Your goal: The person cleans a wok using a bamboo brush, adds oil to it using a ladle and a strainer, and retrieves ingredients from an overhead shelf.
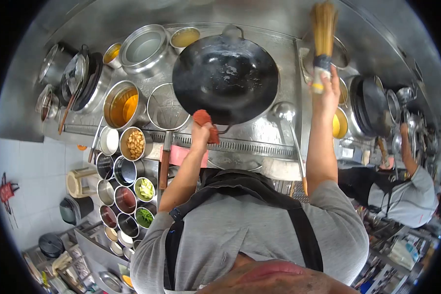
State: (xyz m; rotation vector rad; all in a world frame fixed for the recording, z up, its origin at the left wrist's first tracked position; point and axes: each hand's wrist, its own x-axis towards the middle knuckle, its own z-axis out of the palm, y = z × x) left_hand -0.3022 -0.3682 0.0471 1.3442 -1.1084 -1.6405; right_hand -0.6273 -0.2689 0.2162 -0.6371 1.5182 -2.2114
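A large black wok [225, 78] sits on the steel stove, wet and shiny inside. My left hand [201, 134] is closed around a red cloth [206, 123] at the wok's near handle. Up at the right, my right hand [328, 88] grips a bamboo brush [323, 34] by its taped base, bristles pointing away from me. The brush is raised to the right of the wok, apart from it. A ladle [285, 111] lies between the wok and my right forearm. Left of the wok is a wire strainer [167, 107] with a wooden handle.
Pots of orange liquid [124, 107] and clear liquid [144, 46] stand at the left. Below them are several metal cups of ingredients, one with garlic-like pieces [134, 143]. Lids and pans [372, 105] lean at the right, where a co-worker [402, 196] reaches toward utensils.
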